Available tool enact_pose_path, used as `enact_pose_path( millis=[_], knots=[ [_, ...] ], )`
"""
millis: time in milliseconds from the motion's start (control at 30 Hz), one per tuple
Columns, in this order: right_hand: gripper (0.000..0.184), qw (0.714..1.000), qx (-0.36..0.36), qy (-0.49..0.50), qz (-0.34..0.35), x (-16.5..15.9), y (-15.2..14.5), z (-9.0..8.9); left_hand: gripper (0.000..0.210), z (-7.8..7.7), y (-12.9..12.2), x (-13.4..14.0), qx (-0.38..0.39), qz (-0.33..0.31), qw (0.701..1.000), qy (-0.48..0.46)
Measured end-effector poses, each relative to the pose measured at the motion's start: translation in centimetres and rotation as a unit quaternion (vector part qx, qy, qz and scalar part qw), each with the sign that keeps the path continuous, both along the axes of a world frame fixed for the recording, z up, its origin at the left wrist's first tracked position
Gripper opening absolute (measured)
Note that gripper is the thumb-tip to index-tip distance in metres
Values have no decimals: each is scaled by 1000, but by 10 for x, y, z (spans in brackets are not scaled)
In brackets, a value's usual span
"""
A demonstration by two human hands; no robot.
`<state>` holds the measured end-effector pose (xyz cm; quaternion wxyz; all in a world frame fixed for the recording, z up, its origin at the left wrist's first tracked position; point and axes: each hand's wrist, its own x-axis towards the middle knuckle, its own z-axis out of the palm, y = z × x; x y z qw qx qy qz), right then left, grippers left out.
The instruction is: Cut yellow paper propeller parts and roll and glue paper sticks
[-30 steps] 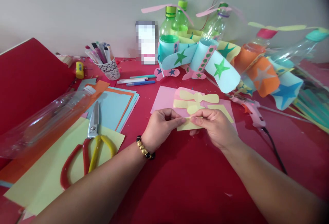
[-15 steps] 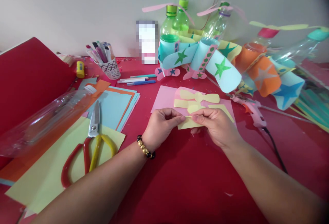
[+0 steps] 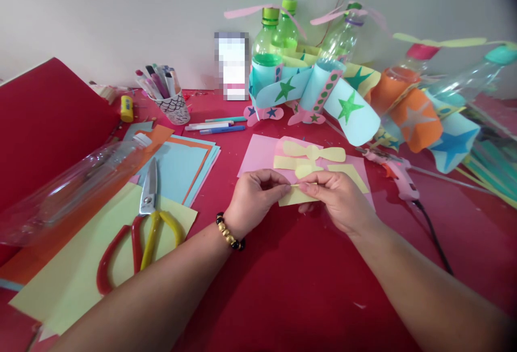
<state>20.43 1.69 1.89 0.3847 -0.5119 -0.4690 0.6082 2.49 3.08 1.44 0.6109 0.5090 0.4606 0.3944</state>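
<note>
Between both hands is a small piece of yellow paper (image 3: 298, 195), its upper edge pinched between thumbs and fingers. My left hand (image 3: 258, 198) is closed on the left end of that edge, with a beaded bracelet (image 3: 229, 232) at the wrist. On the right side my right hand (image 3: 337, 195) grips the same edge, some fingertips showing below the paper. Just beyond the hands lie a yellow paper propeller (image 3: 313, 151) and other yellow cut pieces on a pink sheet (image 3: 252, 152). A further yellow piece (image 3: 351, 176) sits partly behind my right hand.
Scissors (image 3: 148, 190) with red and yellow handles lie on coloured sheets at left, beside a clear plastic bottle (image 3: 81, 185). A pen cup (image 3: 173, 108) and a phone (image 3: 233, 66) stand behind. Decorated bottle planes (image 3: 351, 107) and a pink glue gun (image 3: 399, 177) are at right.
Both hands keep their pinch on the yellow paper, which tilts slightly. My right thumb has shifted a little to the left along the edge. Nothing else has visibly moved.
</note>
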Motion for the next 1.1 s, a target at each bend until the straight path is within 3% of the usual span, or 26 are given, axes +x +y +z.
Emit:
enact_pose_path(
  millis=[400, 1100],
  knots=[
    [21, 1000, 6, 1, 2, 0, -1, 2, 11, 0, 0, -1, -42, 0, 997, -70],
    [23, 1000, 1, -17, 20, 0, 0, 0, 11, -1, 1, -3, 7, -23, 1000, 17]
  ],
)
